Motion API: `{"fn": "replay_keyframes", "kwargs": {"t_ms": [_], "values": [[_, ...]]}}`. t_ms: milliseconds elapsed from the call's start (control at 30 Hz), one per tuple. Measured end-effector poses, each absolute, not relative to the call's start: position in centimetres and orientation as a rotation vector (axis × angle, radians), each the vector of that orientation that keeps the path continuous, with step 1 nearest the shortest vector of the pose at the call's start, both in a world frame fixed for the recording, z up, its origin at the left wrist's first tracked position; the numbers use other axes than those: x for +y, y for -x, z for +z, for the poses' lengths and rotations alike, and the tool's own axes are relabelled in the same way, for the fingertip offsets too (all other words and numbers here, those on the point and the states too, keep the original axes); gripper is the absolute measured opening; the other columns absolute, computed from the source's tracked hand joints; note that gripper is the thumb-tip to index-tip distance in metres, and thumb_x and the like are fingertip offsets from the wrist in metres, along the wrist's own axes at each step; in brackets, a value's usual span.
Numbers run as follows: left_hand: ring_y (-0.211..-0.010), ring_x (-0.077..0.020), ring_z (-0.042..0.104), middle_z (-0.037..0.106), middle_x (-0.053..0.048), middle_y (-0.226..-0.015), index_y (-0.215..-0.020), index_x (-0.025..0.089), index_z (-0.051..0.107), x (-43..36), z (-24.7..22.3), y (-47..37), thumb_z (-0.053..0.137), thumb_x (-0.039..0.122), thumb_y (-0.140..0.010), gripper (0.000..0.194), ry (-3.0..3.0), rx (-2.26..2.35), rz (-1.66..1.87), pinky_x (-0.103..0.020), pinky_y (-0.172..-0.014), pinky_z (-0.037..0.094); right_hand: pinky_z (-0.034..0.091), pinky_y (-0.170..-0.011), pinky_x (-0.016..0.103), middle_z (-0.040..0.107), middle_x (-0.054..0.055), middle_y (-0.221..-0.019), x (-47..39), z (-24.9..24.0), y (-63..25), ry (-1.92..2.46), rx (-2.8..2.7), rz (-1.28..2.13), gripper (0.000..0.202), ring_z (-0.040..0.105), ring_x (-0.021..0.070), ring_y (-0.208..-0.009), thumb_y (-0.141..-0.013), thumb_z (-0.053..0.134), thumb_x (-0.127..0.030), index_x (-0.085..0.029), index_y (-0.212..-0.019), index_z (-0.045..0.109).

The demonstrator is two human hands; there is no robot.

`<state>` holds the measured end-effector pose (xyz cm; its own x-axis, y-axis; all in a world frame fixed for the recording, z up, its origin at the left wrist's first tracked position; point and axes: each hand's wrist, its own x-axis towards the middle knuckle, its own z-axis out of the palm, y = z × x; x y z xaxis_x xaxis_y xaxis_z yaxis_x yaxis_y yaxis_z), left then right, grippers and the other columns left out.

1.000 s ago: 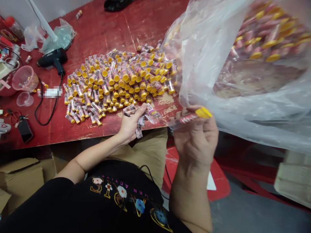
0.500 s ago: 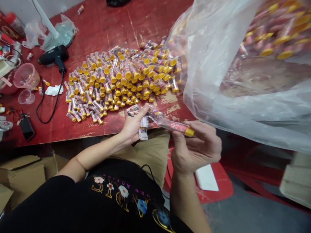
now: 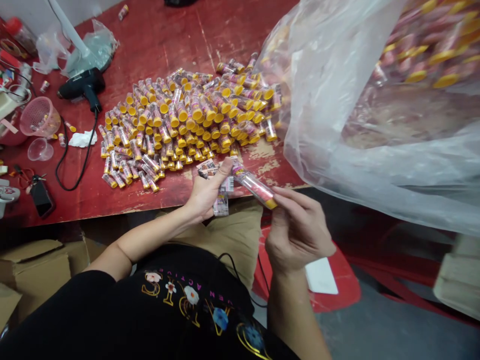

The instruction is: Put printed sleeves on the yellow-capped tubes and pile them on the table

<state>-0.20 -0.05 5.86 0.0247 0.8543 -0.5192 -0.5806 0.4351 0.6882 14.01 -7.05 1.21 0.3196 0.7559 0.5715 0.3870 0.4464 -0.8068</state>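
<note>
My right hand [image 3: 300, 230] pinches the yellow-capped end of a clear tube [image 3: 257, 189] with pink contents. The tube's far end meets a printed plastic sleeve at the fingertips of my left hand [image 3: 206, 192]. My left hand is closed on several flat printed sleeves [image 3: 221, 204], which hang below its thumb at the table edge. Just beyond, a large pile of yellow-capped tubes [image 3: 187, 120] lies on the red table [image 3: 157, 40]. How far the tube sits inside the sleeve is hard to tell.
A big translucent bag [image 3: 337, 100] of similar tubes stands at the right. To the left are a black heat gun [image 3: 84, 87] with its cable, a pink basket [image 3: 40, 117], a clear cup [image 3: 40, 149] and a phone [image 3: 41, 197]. A red stool [image 3: 337, 285] is below.
My right hand has moved left with the tube, bringing it closer to my left hand. The tube now lines up with the sleeve there and tilts more steeply. My left hand has barely moved.
</note>
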Motion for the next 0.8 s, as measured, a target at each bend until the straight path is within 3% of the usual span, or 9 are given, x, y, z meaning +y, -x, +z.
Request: {"fn": "replay_keyframes", "kwargs": {"t_ms": [67, 133, 200, 267, 400, 533, 600, 800], "values": [[-0.070, -0.0124, 0.067, 0.074, -0.003, -0.088, -0.091, 0.015, 0.069, -0.1, 5.9, 0.3, 0.100, 0.047, -0.065, 0.052, -0.385, 1.056, 1.118, -0.027, -0.063, 0.061, 0.067, -0.090, 0.047, 0.077, 0.006, -0.121, -7.3, 1.1, -14.2, 1.129, -1.299, 0.437, 0.043, 0.077, 0.0250, -0.104, -0.094, 0.074, -0.020, -0.037, -0.133, 0.076], [-0.070, -0.0134, 0.069, 0.076, -0.005, -0.089, -0.091, 0.014, 0.070, -0.3, 5.8, 0.4, 0.099, 0.050, -0.064, 0.054, -0.451, 1.050, 1.068, -0.027, -0.064, 0.061, 0.069, -0.089, 0.045, 0.072, 0.007, -0.137, -7.3, 1.2, -14.5, 1.111, -1.342, 0.533, 0.057, 0.075, 0.0268, -0.118, -0.094, 0.073, -0.020, -0.039, -0.147, 0.066], [-0.068, -0.0135, 0.069, 0.077, -0.006, -0.088, -0.093, 0.014, 0.071, -0.3, 5.8, 0.5, 0.098, 0.054, -0.064, 0.057, -0.504, 1.038, 1.046, -0.027, -0.063, 0.060, 0.065, -0.104, 0.051, 0.064, 0.008, -0.153, -7.0, 1.6, -14.8, 1.089, -1.471, 0.587, 0.061, 0.067, 0.0296, -0.137, -0.097, 0.068, -0.019, -0.039, -0.154, 0.060], [-0.066, -0.0132, 0.069, 0.076, -0.004, -0.085, -0.094, 0.014, 0.071, -0.3, 5.7, 0.6, 0.098, 0.056, -0.064, 0.058, -0.543, 1.014, 1.060, -0.026, -0.062, 0.059, 0.058, -0.116, 0.055, 0.062, 0.007, -0.158, -6.6, 2.1, -14.9, 1.048, -1.612, 0.583, 0.060, 0.063, 0.0297, -0.144, -0.099, 0.063, -0.016, -0.038, -0.155, 0.058], [-0.073, -0.0155, 0.072, 0.078, -0.005, -0.090, -0.107, 0.016, 0.073, -0.2, 5.7, 0.5, 0.095, 0.057, -0.068, 0.061, -0.606, 1.000, 1.079, -0.027, -0.064, 0.061, 0.059, -0.113, 0.053, 0.072, 0.005, -0.146, -6.3, 2.5, -14.5, 1.066, -1.620, 0.453, 0.058, 0.071, 0.0273, -0.132, -0.099, 0.063, -0.012, -0.040, -0.150, 0.063], [-0.074, -0.0147, 0.072, 0.078, -0.003, -0.096, -0.123, 0.019, 0.073, -0.7, 5.6, 0.0, 0.096, 0.054, -0.069, 0.068, -0.601, 1.034, 1.083, -0.027, -0.067, 0.062, 0.054, -0.119, 0.058, 0.068, 0.004, -0.151, -6.3, 1.6, -13.1, 1.119, -1.506, 0.423, 0.053, 0.065, 0.0288, -0.141, -0.103, 0.058, -0.017, -0.040, -0.151, 0.063], [-0.073, -0.0145, 0.073, 0.078, -0.003, -0.098, -0.128, 0.020, 0.071, -0.9, 5.5, -0.2, 0.096, 0.053, -0.068, 0.072, -0.576, 1.023, 1.078, -0.027, -0.066, 0.063, 0.054, -0.118, 0.058, 0.072, 0.004, -0.145, -6.2, 1.0, -12.2, 1.121, -1.401, 0.431, 0.050, 0.067, 0.0282, -0.138, -0.103, 0.059, -0.018, -0.039, -0.147, 0.066], [-0.071, -0.0155, 0.075, 0.077, -0.002, -0.093, -0.129, 0.019, 0.069, -1.3, 5.4, -0.5, 0.099, 0.053, -0.063, 0.080, -0.544, 1.035, 1.080, -0.023, -0.059, 0.060, 0.063, -0.091, 0.043, 0.080, 0.005, -0.104, -4.5, 0.7, -10.9, 1.190, -1.054, 0.416, 0.026, 0.076, 0.0222, -0.099, -0.095, 0.076, -0.025, -0.030, -0.119, 0.083]]}}
